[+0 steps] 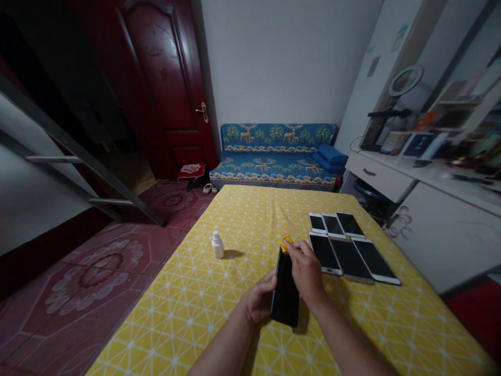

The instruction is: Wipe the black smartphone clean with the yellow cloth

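My left hand (261,296) grips a black smartphone (285,297) by its left side, the thumb along the edge. The phone is tilted up above the table with its dark face toward me. My right hand (307,269) pinches a small yellow cloth (286,244) and presses it on the phone's top end. A small white bottle (217,245) stands upright on the table, left of my hands. To the right of my right hand lie several phones in two rows, among them a white-framed phone (376,259) and a smaller one (317,223).
A yellow patterned cloth covers the table (188,313). Behind it stands a blue sofa (270,162) with deer prints. A white desk (430,177) with many items is on the right; a metal ladder (90,177) leans at the left, near a red door (164,78).
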A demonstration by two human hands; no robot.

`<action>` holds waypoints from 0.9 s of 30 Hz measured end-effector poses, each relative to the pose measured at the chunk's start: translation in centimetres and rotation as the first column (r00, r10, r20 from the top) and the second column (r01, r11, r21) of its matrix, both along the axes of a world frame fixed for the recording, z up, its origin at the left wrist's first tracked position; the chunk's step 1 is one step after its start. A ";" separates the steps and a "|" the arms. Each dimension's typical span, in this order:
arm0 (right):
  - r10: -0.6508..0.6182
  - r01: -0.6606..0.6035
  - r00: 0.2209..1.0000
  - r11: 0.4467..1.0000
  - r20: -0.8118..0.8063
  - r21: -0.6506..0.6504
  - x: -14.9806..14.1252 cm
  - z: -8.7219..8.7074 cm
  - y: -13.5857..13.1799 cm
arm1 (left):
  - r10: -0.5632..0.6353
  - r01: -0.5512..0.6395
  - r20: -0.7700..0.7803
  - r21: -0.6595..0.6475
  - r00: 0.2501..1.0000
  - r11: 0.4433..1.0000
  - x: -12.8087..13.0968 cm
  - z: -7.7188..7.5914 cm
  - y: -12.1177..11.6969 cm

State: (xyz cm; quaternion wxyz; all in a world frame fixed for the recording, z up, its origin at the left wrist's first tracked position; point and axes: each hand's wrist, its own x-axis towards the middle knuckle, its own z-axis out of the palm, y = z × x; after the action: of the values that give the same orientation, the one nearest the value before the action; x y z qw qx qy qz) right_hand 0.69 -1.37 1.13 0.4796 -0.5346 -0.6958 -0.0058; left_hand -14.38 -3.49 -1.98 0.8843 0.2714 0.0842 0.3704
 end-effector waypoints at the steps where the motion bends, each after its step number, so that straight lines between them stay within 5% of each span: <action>1: 0.002 -0.002 1.000 1.000 -0.012 0.003 -0.2 0.0 -0.2 | -0.003 0.003 0.004 0.006 1.000 1.000 0.0 0.0 0.0; 18: 0.269 -0.261 0.959 0.961 -0.092 0.087 -1.9 -1.0 -4.8 | 0.138 -0.149 -0.107 -0.105 0.985 0.983 0.5 -0.4 0.0; 27: 0.367 -0.366 0.930 0.928 -0.001 0.074 -1.3 -2.2 -6.4 | 0.149 -0.168 -0.149 -0.121 0.978 0.978 0.6 -0.4 0.1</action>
State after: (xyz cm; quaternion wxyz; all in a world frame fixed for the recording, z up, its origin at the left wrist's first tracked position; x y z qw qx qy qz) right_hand -0.57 -7.78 -1.10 0.4963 -0.3777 -0.7792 0.0626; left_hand -13.82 -3.35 -2.39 0.8600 0.2296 0.1915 0.4136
